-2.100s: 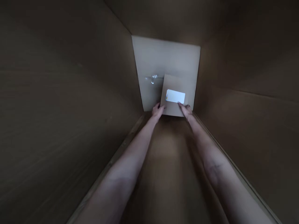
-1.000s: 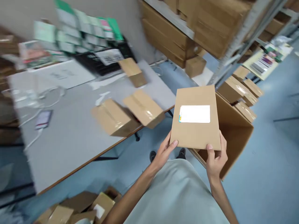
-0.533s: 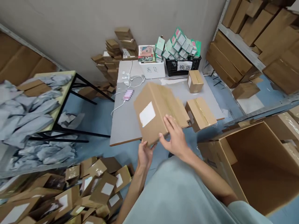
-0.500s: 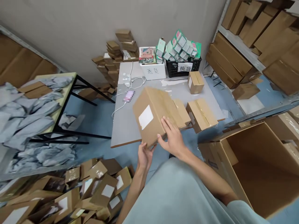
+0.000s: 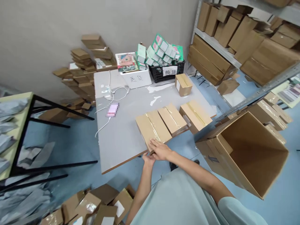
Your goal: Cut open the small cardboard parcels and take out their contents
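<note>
The taped carton (image 5: 153,123) lies flat on the grey-topped table (image 5: 122,134), its near end reaching past the brown table edge. Both hands are at that end. The right hand (image 5: 161,150) rests over it from above, fingers stretched along the top beside the tape strip; its thumb is not clear enough to show whether it pinches. The left hand (image 5: 149,158) is below, at the near lower corner, its fingers partly hidden — I cannot tell whether they grip or simply support.

Judging by how things lie, the setting-down looks almost complete: the carton seems to have the table under it, but neither hand is off it yet. Just right of the grip is a second carton (image 5: 172,119), and beyond that a third carton (image 5: 195,116), making a rough row along the edge. A small carton (image 5: 183,85) sits farther back, beyond the row. All four have closed tops, so nothing on them appears to be unsealed.

Ahead and left of the grip lies a pixelated phone (image 5: 112,110) on a white cable. Well to the right of the grip stands a tall, open-topped carton (image 5: 252,153); down to the left, labelled parcels (image 5: 93,206) are heaped — how many is unclear.
</note>
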Demonstrator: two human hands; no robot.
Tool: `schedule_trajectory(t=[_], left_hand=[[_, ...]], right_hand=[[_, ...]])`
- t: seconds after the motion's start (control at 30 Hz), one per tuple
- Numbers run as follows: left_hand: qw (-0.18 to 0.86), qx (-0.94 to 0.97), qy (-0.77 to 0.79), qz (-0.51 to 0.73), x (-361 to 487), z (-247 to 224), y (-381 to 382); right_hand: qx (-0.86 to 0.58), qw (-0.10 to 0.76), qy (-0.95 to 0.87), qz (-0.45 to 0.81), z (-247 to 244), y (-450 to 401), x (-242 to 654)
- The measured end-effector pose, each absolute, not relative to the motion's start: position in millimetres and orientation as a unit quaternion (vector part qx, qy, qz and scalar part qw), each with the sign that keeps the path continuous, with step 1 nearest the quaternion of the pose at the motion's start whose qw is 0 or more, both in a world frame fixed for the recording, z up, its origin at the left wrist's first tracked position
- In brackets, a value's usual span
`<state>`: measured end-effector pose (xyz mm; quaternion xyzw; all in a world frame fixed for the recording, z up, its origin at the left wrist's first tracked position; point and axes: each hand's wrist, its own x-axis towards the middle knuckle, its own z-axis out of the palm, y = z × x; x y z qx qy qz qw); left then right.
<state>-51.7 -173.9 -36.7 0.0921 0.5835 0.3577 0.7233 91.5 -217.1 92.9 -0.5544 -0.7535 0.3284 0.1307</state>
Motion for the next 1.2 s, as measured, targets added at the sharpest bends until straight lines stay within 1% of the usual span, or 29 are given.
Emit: schedule_trajectory(t=[0.1, 0.17, 0.3, 0.47, 0.63, 0.8, 0.93, 1.07, 1.2], left_hand=[[0.702, 0.082, 0.623, 0.336, -60, -35, -184], [0.708, 0.100, 0.633, 0.296, -59, -30, -200], [0.740, 0.195, 0.627, 0.147, -27, -23, -243], [0.780, 0.376, 0.497, -0.053, 85, -16, -316], [0.786, 0.449, 0.397, -0.155, 226, 0, -439], [0.771, 0.493, 0.311, -0.255, 341, 18, -599], [0.758, 0.534, 0.202, -0.314, 396, 31, -714], [0.747, 0.537, 0.146, -0.364, 436, 38, -792], [0.748, 0.526, 0.136, -0.381, 489, 27, -843]], right_hand=[[-0.581, 0.200, -0.709, 0.346, 87, -256, 115], [-0.615, 0.251, -0.659, 0.353, 83, -298, 141], [-0.710, 0.354, -0.506, 0.337, 74, -404, 200], [-0.791, 0.481, -0.282, 0.252, 72, -552, 254], [-0.791, 0.567, -0.133, 0.189, 77, -705, 272], [-0.801, 0.582, -0.025, 0.138, 64, -850, 278], [-0.805, 0.580, 0.075, 0.097, 51, -937, 303], [-0.803, 0.582, 0.105, 0.069, 47, -998, 357], [-0.817, 0.567, 0.081, 0.062, 45, -1050, 431]])
